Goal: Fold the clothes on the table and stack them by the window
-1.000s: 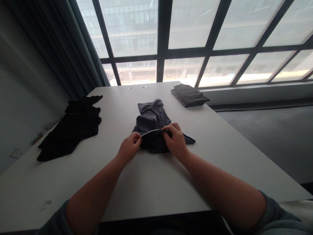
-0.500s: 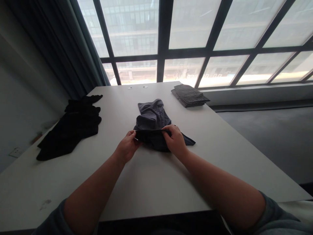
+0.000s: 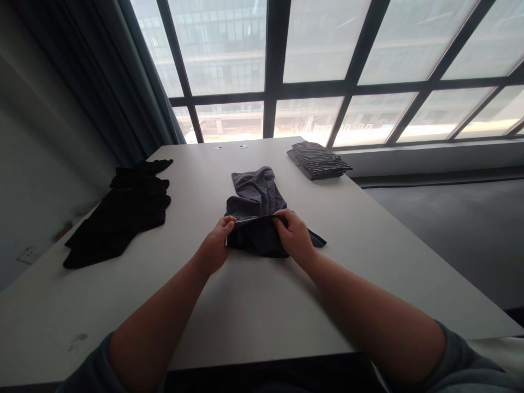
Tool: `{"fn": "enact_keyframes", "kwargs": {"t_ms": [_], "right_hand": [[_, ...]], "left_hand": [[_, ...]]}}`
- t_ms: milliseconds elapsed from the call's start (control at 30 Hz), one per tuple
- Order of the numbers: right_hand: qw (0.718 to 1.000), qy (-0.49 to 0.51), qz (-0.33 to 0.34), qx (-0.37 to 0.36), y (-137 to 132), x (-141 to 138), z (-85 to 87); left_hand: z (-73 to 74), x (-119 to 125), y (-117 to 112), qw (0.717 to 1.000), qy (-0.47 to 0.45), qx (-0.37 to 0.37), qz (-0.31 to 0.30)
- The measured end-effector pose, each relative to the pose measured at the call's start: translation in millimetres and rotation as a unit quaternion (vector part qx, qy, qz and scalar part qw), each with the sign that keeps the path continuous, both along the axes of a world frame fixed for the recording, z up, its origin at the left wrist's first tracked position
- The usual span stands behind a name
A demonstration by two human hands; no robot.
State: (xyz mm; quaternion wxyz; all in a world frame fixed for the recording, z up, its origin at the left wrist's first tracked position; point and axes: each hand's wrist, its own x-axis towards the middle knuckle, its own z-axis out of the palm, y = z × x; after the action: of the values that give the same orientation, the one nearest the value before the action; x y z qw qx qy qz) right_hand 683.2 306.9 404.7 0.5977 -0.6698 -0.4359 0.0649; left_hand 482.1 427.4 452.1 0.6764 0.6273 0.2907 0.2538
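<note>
A crumpled grey garment (image 3: 251,191) with a black near part lies on the white table (image 3: 245,305); its exact kind does not show. My left hand (image 3: 216,240) pinches the left end of its raised near edge between thumb and fingers. At the right end of that edge, my right hand (image 3: 292,232) grips the cloth, thumb underneath and fingers over the top. Between the hands the edge is stretched nearly straight, with a thin pale line near the left. A dark corner of cloth sticks out beyond my right hand, flat on the table.
Black clothes (image 3: 123,213) lie spread along the table's left side. A folded striped garment (image 3: 319,161) rests on grey cloth near the far right edge. Behind the table stand a large window (image 3: 315,43) and a dark curtain (image 3: 110,71).
My left hand has shifted slightly right and up along the edge. The edge has tilted, so more of the black near side faces me. My right hand stays nearly in place.
</note>
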Motion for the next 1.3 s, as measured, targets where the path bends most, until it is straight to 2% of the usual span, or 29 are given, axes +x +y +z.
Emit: {"fn": "enact_keyframes", "kwargs": {"t_ms": [67, 100, 167, 233, 367, 433, 500, 633, 733, 800, 900, 967, 1033, 1100, 1200, 1300], "right_hand": [[1.0, 0.016, 0.002, -0.002, 0, 0, 1.6], [1.0, 0.024, 0.002, -0.003, -1, 0, 2.2], [0.999, 0.034, 0.001, -0.001, -1, 0, 2.8], [0.999, 0.039, -0.004, 0.002, -1, 0, 2.6], [0.999, 0.051, -0.002, -0.001, 0, 0, 1.6], [0.999, 0.05, 0.002, -0.007, 0, 1, 1.6], [1.0, 0.027, 0.004, -0.009, 1, 1, 2.2], [0.999, -0.034, 0.024, -0.033, 1, 1, 4.7], [0.993, -0.038, 0.049, -0.098, 0, 0, 5.9], [0.987, -0.024, 0.066, -0.143, 0, -1, 5.8], [0.986, -0.009, 0.059, -0.159, 0, -1, 4.1], [0.988, -0.003, 0.035, -0.148, 2, 2, 2.3], [0.989, 0.006, 0.017, -0.143, 3, 5, 0.4], [0.99, 0.019, 0.012, -0.139, 4, 10, -1.6], [0.991, 0.036, 0.01, -0.129, 5, 16, -4.4], [0.991, 0.051, 0.006, -0.125, 7, 20, -7.5]], "left_hand": [[-1.5, -3, -1, 0.997, 0.042, 0.054, -0.036], [-2.7, -4, -2, 0.99, 0.077, 0.108, -0.047], [-5.8, -5, -2, 0.956, 0.149, 0.251, -0.035], [-9.5, -4, 0, 0.913, 0.19, 0.361, -0.005], [-13.1, -4, 8, 0.865, 0.234, 0.441, 0.045], [-10.8, -5, 12, 0.839, 0.267, 0.469, 0.066], [-6.1, -7, 14, 0.826, 0.29, 0.478, 0.069], [4.1, -10, 14, 0.846, 0.293, 0.439, 0.08], [5.5, -11, 15, 0.87, 0.274, 0.397, 0.104], [2.3, -10, 16, 0.897, 0.249, 0.346, 0.119], [-5.2, -6, 18, 0.964, 0.173, 0.175, 0.104], [-8.9, -2, 18, 0.99, 0.104, 0.043, 0.088], [-10.2, 0, 18, 0.994, 0.043, -0.049, 0.083], [-9.8, 0, 19, 0.992, 0.002, -0.102, 0.074], [-9.0, -2, 20, 0.989, -0.029, -0.137, 0.052], [-9.4, -4, 20, 0.988, -0.051, -0.139, 0.036]]}}
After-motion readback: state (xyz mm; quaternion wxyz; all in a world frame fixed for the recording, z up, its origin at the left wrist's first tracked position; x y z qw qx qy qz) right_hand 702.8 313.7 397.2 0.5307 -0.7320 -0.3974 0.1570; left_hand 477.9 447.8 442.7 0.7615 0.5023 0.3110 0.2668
